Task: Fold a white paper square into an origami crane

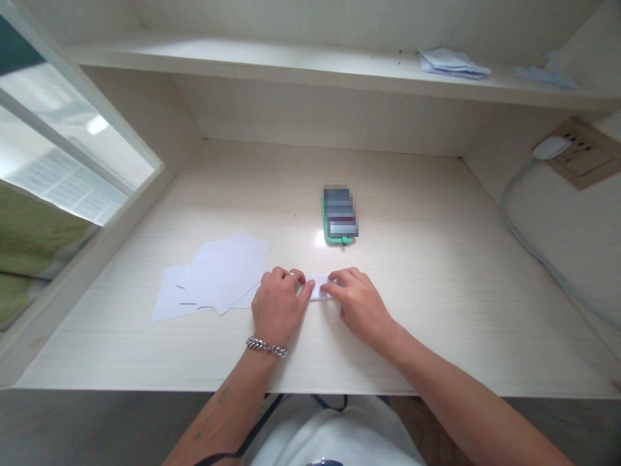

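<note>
A small folded white paper (317, 288) lies flat on the desk between my hands. My left hand (280, 299) is closed at its left end, fingers curled and thumb pressed on it; a ring and a chain bracelet show on this hand and wrist. At the right end, my right hand (358, 299) has its thumb and fingers pinched on the paper. Parts of the paper are hidden under my fingers. Just left of my left hand, loose white sheets (218, 272) lie spread over each other, with a few thin dark marks or strips on them.
A phone in a green case (339, 217), its screen blurred, lies beyond my hands on the desk (427, 259). Folded papers (453, 63) rest on the shelf above. On the right wall, a white plug (552, 147) sits in a socket panel, its cable (533, 249) hanging down.
</note>
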A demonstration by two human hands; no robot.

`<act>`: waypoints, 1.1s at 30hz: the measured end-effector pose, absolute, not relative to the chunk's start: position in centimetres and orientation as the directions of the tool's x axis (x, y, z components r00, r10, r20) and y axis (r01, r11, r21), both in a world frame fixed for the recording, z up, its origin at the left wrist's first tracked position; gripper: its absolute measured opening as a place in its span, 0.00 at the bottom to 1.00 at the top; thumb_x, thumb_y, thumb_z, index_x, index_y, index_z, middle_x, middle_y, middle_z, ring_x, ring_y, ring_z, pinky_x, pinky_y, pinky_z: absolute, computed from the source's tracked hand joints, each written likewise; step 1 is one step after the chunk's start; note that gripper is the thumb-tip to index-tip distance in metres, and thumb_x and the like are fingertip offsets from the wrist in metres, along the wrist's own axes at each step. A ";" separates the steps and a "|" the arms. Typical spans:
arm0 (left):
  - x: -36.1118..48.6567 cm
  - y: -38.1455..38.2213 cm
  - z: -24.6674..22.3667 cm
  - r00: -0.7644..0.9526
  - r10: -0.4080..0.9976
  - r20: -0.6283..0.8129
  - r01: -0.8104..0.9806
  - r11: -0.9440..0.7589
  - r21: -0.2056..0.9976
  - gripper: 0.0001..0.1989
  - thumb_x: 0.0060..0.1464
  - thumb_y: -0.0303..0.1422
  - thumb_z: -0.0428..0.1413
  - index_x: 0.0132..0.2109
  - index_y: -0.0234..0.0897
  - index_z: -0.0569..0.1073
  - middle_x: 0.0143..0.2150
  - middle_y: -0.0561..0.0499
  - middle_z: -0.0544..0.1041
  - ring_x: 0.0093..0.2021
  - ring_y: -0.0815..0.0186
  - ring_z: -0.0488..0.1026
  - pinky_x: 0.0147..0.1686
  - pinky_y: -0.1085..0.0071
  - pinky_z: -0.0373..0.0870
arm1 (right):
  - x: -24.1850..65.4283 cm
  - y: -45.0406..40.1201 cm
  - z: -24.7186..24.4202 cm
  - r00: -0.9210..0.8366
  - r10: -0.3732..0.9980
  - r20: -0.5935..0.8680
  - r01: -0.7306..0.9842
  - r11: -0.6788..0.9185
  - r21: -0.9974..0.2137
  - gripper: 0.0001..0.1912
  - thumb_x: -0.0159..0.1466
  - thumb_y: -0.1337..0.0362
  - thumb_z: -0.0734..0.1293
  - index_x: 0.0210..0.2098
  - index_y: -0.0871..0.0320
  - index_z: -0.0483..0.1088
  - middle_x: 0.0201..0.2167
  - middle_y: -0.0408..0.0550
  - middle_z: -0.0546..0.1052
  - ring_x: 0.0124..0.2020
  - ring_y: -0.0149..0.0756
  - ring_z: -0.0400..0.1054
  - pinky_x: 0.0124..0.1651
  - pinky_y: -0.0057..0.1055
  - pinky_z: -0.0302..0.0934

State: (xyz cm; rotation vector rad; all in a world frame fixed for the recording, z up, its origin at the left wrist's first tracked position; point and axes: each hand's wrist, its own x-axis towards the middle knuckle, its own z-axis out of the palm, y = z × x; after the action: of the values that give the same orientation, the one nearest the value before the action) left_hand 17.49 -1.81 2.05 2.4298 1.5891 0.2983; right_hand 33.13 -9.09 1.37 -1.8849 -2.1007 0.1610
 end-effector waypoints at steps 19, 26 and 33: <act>15.1 -5.9 0.3 0.670 0.706 0.230 0.613 -0.701 0.365 0.19 0.62 0.26 0.48 0.59 0.38 0.69 0.55 0.46 0.75 0.52 0.56 0.66 0.49 0.59 0.67 | 30.6 -11.1 -0.6 -0.146 0.941 0.304 0.960 0.210 -0.188 0.18 0.70 0.64 0.57 0.52 0.64 0.72 0.54 0.63 0.70 0.53 0.48 0.61 0.57 0.44 0.61; 15.0 -7.1 0.6 0.687 0.710 0.155 0.681 -0.704 0.202 0.22 0.65 0.40 0.46 0.63 0.43 0.65 0.62 0.47 0.70 0.58 0.53 0.63 0.49 0.54 0.64 | 32.0 -12.4 -0.9 -0.166 0.947 0.277 0.967 0.210 -0.141 0.24 0.71 0.60 0.55 0.59 0.67 0.66 0.60 0.64 0.67 0.62 0.49 0.57 0.63 0.45 0.55; 14.9 -7.3 0.5 0.707 0.691 0.150 0.673 -0.722 0.159 0.21 0.65 0.43 0.44 0.62 0.50 0.67 0.63 0.49 0.69 0.58 0.51 0.62 0.49 0.52 0.63 | 34.6 -15.8 -0.4 0.021 0.986 0.163 0.995 -0.005 -0.100 0.26 0.70 0.52 0.54 0.61 0.58 0.65 0.65 0.60 0.62 0.65 0.54 0.55 0.62 0.51 0.54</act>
State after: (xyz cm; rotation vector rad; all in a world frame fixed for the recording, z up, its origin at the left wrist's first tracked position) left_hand 14.94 -7.29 0.48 2.8159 1.1281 0.3048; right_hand 34.55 -15.81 -0.37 -2.1026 -2.0751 -0.0674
